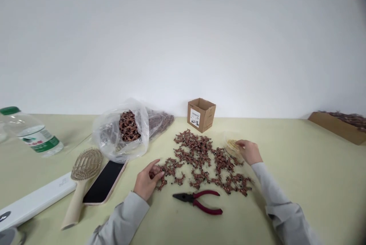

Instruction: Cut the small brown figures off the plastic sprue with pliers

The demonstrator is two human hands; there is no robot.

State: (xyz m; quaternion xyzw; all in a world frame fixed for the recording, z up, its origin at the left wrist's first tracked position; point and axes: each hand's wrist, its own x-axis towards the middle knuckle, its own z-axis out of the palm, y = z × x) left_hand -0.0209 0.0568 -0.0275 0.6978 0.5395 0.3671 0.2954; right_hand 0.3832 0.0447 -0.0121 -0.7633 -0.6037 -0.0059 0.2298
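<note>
Many small brown deer-like figurines (197, 149) lie spread across the middle of the table. My left hand (147, 180) rests at the left edge of this spread, its fingers curled and the thumb bent in against a figurine (161, 183). At the right of the pile, my right hand (249, 151) has thumb and fingers pinched together over a clear bag of thin gold-coloured pieces (232, 146). Whatever sits between those fingertips is too small to make out. Pliers with dark red handles (197, 199) lie in front of the figurines, jaws pointing left.
Behind the pile stands an open cardboard box (201, 115). A clear plastic bag (105, 142) with more figurines is left of it. Further left are a phone (104, 182), a hairbrush (81, 184), a white case (40, 199) and a bottle (40, 136). A cardboard tray (334, 127) stands far right.
</note>
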